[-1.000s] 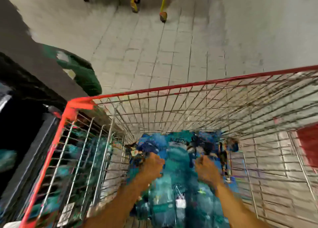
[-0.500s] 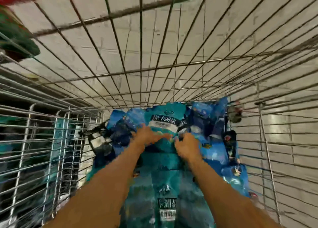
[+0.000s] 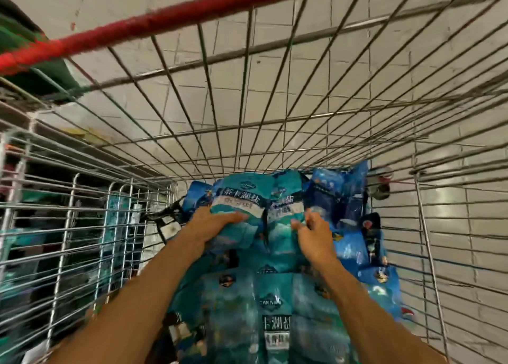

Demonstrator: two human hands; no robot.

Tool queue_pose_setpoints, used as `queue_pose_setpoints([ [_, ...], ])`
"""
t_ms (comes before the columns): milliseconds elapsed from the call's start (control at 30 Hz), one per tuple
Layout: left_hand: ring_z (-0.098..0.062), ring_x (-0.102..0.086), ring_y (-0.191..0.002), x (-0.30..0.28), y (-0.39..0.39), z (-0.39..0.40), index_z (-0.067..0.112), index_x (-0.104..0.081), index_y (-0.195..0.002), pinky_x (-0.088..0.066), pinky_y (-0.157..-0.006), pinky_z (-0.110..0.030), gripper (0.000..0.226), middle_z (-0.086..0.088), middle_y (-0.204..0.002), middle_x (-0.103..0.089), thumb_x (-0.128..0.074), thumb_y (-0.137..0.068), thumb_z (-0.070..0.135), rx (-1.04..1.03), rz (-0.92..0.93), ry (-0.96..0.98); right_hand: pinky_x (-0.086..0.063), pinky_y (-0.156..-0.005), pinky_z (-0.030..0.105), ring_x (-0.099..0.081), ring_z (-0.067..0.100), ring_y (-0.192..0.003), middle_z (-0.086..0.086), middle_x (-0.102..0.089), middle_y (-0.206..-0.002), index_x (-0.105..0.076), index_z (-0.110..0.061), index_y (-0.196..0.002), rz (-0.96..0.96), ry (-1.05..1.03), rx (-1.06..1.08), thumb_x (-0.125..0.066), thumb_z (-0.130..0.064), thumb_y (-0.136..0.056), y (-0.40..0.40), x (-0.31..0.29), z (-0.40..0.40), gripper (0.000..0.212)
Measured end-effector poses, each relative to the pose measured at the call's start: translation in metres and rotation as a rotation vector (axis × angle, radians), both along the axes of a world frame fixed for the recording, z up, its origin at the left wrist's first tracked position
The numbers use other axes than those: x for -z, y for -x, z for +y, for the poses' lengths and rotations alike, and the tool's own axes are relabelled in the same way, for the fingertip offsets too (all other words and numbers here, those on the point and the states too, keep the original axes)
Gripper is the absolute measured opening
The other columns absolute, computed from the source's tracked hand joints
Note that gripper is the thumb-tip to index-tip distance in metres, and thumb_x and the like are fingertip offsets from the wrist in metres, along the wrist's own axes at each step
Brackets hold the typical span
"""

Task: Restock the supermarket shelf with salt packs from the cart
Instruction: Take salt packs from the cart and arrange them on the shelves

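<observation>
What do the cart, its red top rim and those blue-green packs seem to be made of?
The cart looks like bare steel wire: thin silvery rods crossing in a grid. Its red rim seems coated in matte plastic or paint, though blur leaves that open. The salt packs look like glossy printed plastic film, creased and catching light where the hands press them.

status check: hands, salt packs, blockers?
Left hand flat on teal salt pack. Right hand pinching neighbouring pack. Both inside cart. Nothing blocking.

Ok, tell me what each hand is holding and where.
Left hand lies on the lower edge of a teal salt pack; right hand touches the neighbouring pack. A closed grip cannot be told.
</observation>
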State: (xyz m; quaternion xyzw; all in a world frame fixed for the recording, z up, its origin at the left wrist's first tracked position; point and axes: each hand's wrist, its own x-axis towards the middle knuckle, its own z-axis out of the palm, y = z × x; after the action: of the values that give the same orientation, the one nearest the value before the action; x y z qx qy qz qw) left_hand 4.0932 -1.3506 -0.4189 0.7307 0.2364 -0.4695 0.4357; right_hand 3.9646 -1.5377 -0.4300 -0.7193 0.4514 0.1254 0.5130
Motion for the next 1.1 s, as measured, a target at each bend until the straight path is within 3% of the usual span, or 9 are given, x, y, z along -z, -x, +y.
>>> queue_pose_setpoints([
  [267, -0.031, -0.075, -0.082, -0.102, 0.042, 0.036, 0.009, -0.073, -0.102, -0.061, -0.067, -0.041, 0.069, -0.014, -0.092, -0.077, -0.091, -0.042, 0.038, -0.276, 0.025, 0.193, -0.055, -0.055, 0.037, -0.072, 0.031, -0.089, 0.012, -0.073, -0.101, -0.068, -0.025, -0.089, -0.208, -0.523, 0.393, -0.065, -0.015, -0.092, 0.046, -0.097, -0.034, 0.011],
  [400, -0.034, -0.074, -0.086, -0.186, 0.065, 0.049, 0.01, -0.07, -0.11, -0.06, -0.074, -0.047, 0.066, -0.014, -0.099, -0.076, -0.085, -0.052, 0.037, -0.364, -0.016, 0.28, -0.051, -0.044, 0.028, -0.065, 0.028, -0.104, 0.001, -0.067, -0.118, -0.055, -0.035, -0.128, -0.105, -0.493, 0.517, -0.077, -0.014, -0.075, 0.066, -0.173, -0.022, 0.061],
  [567, -0.039, -0.065, -0.11, -0.3, 0.111, 0.095, 0.012, -0.062, -0.127, -0.048, -0.099, -0.061, 0.074, -0.016, -0.121, -0.069, -0.082, -0.06, 0.037, -0.435, -0.081, 0.389, -0.054, -0.064, 0.033, -0.051, 0.029, -0.129, 0.004, -0.05, -0.147, -0.052, -0.024, -0.138, -0.24, -0.574, 0.47, -0.072, -0.02, -0.071, 0.098, -0.282, 0.027, 0.07],
  [633, -0.041, -0.06, -0.118, -0.344, 0.137, 0.116, 0.014, -0.056, -0.134, -0.044, -0.103, -0.059, 0.08, -0.018, -0.129, -0.063, -0.08, -0.06, 0.033, -0.484, -0.1, 0.423, -0.058, -0.05, 0.03, -0.067, 0.023, -0.101, 0.01, -0.062, -0.131, -0.055, -0.014, -0.137, -0.294, -0.66, 0.458, -0.065, -0.008, -0.078, 0.114, -0.317, 0.049, 0.06],
  [733, -0.038, -0.068, -0.102, -0.405, 0.171, 0.156, 0.011, -0.06, -0.127, -0.056, -0.085, -0.052, 0.07, -0.018, -0.115, -0.07, -0.078, -0.059, 0.018, -0.601, -0.178, 0.575, -0.056, -0.059, 0.015, -0.066, -0.004, -0.056, 0.003, -0.076, -0.1, -0.046, 0.008, -0.139, -0.334, -0.599, 0.39, -0.045, 0.017, -0.091, 0.118, -0.372, 0.092, 0.048],
  [833, -0.037, -0.071, -0.093, -0.455, 0.2, 0.195, 0.014, -0.065, -0.122, -0.059, -0.078, -0.049, 0.073, -0.021, -0.113, -0.071, -0.085, -0.052, 0.014, -0.588, -0.258, 0.651, -0.046, -0.089, 0.01, -0.053, -0.018, -0.043, -0.026, -0.062, -0.048, -0.03, 0.015, -0.14, -0.42, -0.532, 0.196, -0.03, 0.022, -0.095, 0.11, -0.431, 0.139, 0.046],
  [900, -0.04, -0.069, -0.097, -0.48, 0.216, 0.22, 0.012, -0.066, -0.122, -0.054, -0.085, -0.054, 0.076, -0.025, -0.115, -0.069, -0.089, -0.05, 0.016, -0.605, -0.361, 0.675, -0.044, -0.088, 0.016, -0.052, -0.018, -0.043, -0.025, -0.053, -0.037, -0.035, 0.01, -0.14, -0.469, -0.518, -0.036, -0.039, 0.018, -0.095, 0.115, -0.467, 0.175, 0.046],
  [1000, -0.041, -0.068, -0.101, -0.516, 0.235, 0.258, 0.01, -0.068, -0.117, -0.053, -0.089, -0.055, 0.068, -0.022, -0.113, -0.071, -0.089, -0.053, 0.018, -0.638, -0.523, 0.665, -0.048, -0.065, 0.006, -0.064, 0.004, -0.08, -0.029, -0.061, -0.053, -0.052, -0.004, -0.119, -0.505, -0.633, -0.264, -0.074, 0.014, -0.062, 0.115, -0.504, 0.226, 0.063],
  [1100, -0.043, -0.07, -0.095, -0.542, 0.249, 0.298, 0.003, -0.067, -0.112, -0.056, -0.083, -0.058, 0.068, -0.025, -0.104, -0.072, -0.089, -0.048, 0.013, -0.751, -0.668, 0.594, -0.059, -0.061, 0.024, -0.074, 0.02, -0.083, 0.001, -0.078, -0.088, -0.061, -0.011, -0.118, -0.547, -0.787, -0.381, -0.065, 0.01, -0.075, 0.11, -0.537, 0.272, 0.048],
])
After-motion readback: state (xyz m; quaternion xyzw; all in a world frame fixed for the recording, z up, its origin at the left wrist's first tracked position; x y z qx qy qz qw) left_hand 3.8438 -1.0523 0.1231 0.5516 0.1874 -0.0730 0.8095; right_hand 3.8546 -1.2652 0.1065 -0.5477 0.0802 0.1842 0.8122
